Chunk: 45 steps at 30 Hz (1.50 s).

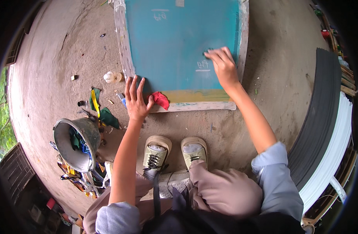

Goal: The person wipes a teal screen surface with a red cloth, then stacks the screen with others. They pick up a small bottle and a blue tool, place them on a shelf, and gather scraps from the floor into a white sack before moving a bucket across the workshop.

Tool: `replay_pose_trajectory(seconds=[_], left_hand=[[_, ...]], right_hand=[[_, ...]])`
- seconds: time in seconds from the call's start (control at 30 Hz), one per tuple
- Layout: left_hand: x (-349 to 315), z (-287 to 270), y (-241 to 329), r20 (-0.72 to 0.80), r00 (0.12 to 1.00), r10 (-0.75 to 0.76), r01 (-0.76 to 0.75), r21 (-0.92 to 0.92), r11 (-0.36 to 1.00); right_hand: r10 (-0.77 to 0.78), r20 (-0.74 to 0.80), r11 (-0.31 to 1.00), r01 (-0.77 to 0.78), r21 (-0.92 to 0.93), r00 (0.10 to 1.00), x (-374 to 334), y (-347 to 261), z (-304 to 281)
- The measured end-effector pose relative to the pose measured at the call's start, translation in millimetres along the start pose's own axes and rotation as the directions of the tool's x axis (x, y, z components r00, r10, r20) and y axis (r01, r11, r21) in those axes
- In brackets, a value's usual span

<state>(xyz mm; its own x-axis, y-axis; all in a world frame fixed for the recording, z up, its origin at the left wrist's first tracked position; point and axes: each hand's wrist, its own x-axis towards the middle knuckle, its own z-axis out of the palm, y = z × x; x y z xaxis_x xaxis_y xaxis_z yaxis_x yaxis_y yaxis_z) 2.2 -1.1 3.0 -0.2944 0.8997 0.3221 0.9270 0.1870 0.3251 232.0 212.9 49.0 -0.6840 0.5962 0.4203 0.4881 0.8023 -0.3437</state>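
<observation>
A large framed screen (128,62) with a teal coated mesh (175,43) lies flat on the concrete floor in front of me. My right hand (222,64) presses a small dark thing (207,51) against the mesh near its right side, fingers curled over it. My left hand (136,99) rests flat with spread fingers on the frame's near left corner, next to a red rag (160,99) lying on the frame's edge. My two feet in pale sneakers (175,154) stand just before the frame.
A tipped metal bucket (75,142) stuffed with coloured rags lies to my left, with green and yellow scraps (101,109) and a small clear bottle (112,77) around it. Stacked grey and white sheets (323,128) curve along the right.
</observation>
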Motion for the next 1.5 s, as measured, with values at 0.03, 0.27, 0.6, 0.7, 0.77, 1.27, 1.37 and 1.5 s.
replay_pose_trajectory(seconds=[0.03,0.27,0.6,0.7,0.77,1.27,1.37,1.5], left_hand=[[-0.1,0.1,-1.2,-0.002,1.0,0.005,-0.005,-0.005,1.0],[-1.3,3.6,-1.0,-0.036,0.999,0.027,-0.027,-0.024,0.999],[2.3,3.3,3.5,-0.042,0.999,0.018,-0.02,-0.064,0.998],[-1.4,-2.9,-2.8,-0.007,1.0,-0.024,0.023,-0.028,0.999],[-8.5,-6.8,-0.8,0.002,1.0,-0.024,0.024,-0.043,0.999],[-4.4,0.3,-5.4,-0.024,1.0,0.012,-0.014,-0.075,0.997],[-4.2,-1.7,-5.4,-0.026,1.0,0.001,-0.003,-0.099,0.995],[-2.2,-1.8,-2.5,-0.011,1.0,-0.009,0.008,-0.09,0.996]], right_hand=[[0.001,0.012,1.0,-0.001,-0.003,1.0,-7.8,3.0,-1.4],[0.017,-0.01,0.995,-0.018,-0.093,1.0,-9.6,9.8,1.8],[-0.4,0.161,0.905,0.416,-0.085,0.902,-59.4,27.8,23.9],[-0.098,0.05,0.993,0.101,-0.065,0.994,17.8,-0.1,21.0],[0.029,-0.042,0.999,-0.03,-0.034,0.999,11.6,-19.9,24.1],[-0.221,0.095,0.968,0.206,0.141,0.971,-66.7,-23.2,39.1],[-0.22,-0.022,0.974,0.219,-0.055,0.975,15.8,11.0,27.7],[0.139,-0.365,0.971,-0.2,-0.134,0.92,73.9,-5.9,28.9]])
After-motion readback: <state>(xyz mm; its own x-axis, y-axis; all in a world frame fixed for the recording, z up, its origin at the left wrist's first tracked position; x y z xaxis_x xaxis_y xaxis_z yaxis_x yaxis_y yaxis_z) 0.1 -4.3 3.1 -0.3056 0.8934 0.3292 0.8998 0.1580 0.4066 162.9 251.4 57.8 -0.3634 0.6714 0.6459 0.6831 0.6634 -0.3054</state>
